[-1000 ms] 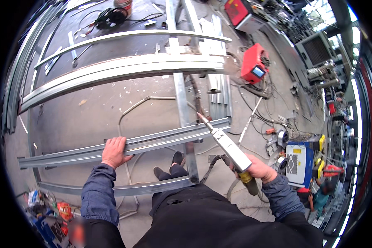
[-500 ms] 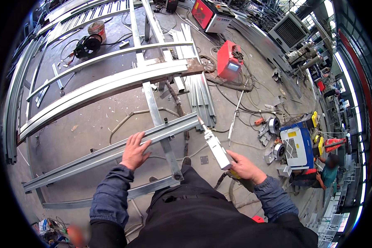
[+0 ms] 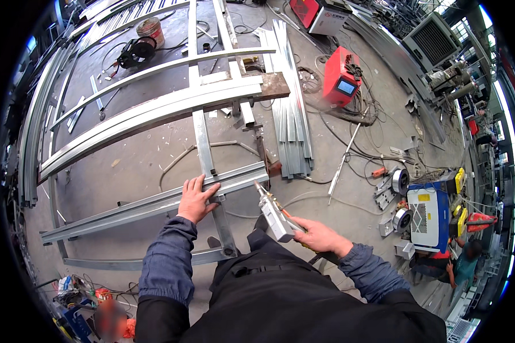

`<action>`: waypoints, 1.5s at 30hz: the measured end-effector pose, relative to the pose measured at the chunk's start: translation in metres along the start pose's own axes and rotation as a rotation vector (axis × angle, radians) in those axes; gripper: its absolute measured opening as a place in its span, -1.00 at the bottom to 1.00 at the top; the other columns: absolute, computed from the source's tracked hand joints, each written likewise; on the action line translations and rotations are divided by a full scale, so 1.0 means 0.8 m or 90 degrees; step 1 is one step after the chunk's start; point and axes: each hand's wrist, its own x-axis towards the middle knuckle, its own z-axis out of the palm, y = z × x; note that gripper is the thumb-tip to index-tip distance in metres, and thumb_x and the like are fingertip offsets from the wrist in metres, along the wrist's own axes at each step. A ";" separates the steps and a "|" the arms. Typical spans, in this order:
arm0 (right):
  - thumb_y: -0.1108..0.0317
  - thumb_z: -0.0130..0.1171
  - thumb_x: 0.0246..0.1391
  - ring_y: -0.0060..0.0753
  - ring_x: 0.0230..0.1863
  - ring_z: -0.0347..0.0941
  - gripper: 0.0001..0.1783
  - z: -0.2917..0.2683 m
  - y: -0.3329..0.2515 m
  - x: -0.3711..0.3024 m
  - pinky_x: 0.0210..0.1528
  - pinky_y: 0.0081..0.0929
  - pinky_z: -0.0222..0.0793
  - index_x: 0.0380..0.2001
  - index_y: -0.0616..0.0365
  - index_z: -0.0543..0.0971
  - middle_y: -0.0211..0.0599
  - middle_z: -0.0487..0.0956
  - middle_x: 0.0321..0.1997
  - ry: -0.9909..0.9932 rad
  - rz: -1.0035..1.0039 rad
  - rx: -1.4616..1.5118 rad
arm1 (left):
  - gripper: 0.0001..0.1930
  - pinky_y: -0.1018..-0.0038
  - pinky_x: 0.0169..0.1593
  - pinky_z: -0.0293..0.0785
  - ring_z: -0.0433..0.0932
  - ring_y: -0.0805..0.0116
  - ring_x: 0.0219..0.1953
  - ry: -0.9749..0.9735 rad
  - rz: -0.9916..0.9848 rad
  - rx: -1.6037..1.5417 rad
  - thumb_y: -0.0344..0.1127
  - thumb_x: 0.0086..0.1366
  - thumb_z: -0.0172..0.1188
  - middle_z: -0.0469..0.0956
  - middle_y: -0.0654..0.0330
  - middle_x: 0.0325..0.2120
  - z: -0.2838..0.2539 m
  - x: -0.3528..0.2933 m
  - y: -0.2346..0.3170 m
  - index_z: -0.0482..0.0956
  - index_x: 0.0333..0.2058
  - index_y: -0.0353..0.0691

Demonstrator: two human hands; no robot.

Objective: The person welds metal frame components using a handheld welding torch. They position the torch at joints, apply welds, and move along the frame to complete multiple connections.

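My left hand lies on a long pair of galvanized steel channels, its fingers stretched across the near edge. These channels rest on a flat metal crossbar of the frame. My right hand is wrapped round the handle of a white and grey welding gun. The gun's narrow copper-coloured tip is close to the near side of the channels' right end; whether it touches cannot be told. No spark or glow shows at the tip.
Behind lies another set of long channels on the frame. Flat metal strips lie on the floor. A red machine with a screen and a blue-white machine stand to the right, with loose cables around. A co-worker is at the far right.
My left hand has slid right along the channels. The welding gun has swung left, bringing its tip from just past the channels' end to their near side. The whole view has shifted slightly.
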 end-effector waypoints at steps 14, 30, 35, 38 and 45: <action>-0.18 0.19 0.43 0.16 0.24 0.57 -0.28 -0.031 0.023 0.060 0.28 -0.13 0.47 0.49 -0.07 0.43 0.05 0.65 0.21 0.001 -0.062 -0.066 | -0.22 0.04 0.35 0.32 0.41 -0.08 0.24 0.078 0.026 0.029 -0.16 -0.03 0.60 0.42 0.01 0.19 0.021 0.021 0.003 0.63 0.27 0.29; -0.07 0.24 0.43 0.01 0.16 0.64 -0.36 -0.041 -0.008 0.065 0.23 -0.22 0.49 0.43 -0.03 0.49 0.00 0.70 0.13 -0.026 -0.027 -0.037 | -0.21 0.04 0.34 0.35 0.42 -0.07 0.22 0.092 0.034 0.039 -0.14 -0.03 0.60 0.42 0.01 0.18 0.020 0.022 -0.001 0.61 0.27 0.30; -0.07 0.25 0.43 -0.02 0.16 0.64 -0.35 -0.038 -0.004 0.064 0.23 -0.24 0.49 0.43 -0.03 0.49 0.01 0.70 0.15 -0.019 -0.023 -0.016 | -0.22 0.04 0.35 0.34 0.42 -0.08 0.23 0.090 0.035 0.040 -0.14 -0.02 0.59 0.42 0.00 0.19 0.021 0.022 -0.001 0.62 0.27 0.30; -0.08 0.25 0.43 -0.01 0.16 0.64 -0.34 -0.036 -0.001 0.063 0.23 -0.24 0.49 0.45 -0.04 0.48 0.01 0.69 0.16 -0.010 -0.025 -0.022 | -0.22 0.03 0.35 0.33 0.41 -0.07 0.24 0.084 0.035 0.036 -0.14 -0.01 0.59 0.42 0.00 0.20 0.021 0.023 -0.002 0.62 0.27 0.30; -0.09 0.24 0.44 -0.01 0.16 0.64 -0.33 -0.037 -0.003 0.065 0.23 -0.24 0.50 0.47 -0.06 0.46 0.01 0.69 0.15 -0.016 -0.024 -0.031 | -0.21 0.03 0.36 0.32 0.41 -0.07 0.25 0.079 0.029 0.034 -0.14 -0.02 0.60 0.42 0.00 0.20 0.020 0.022 -0.002 0.61 0.28 0.30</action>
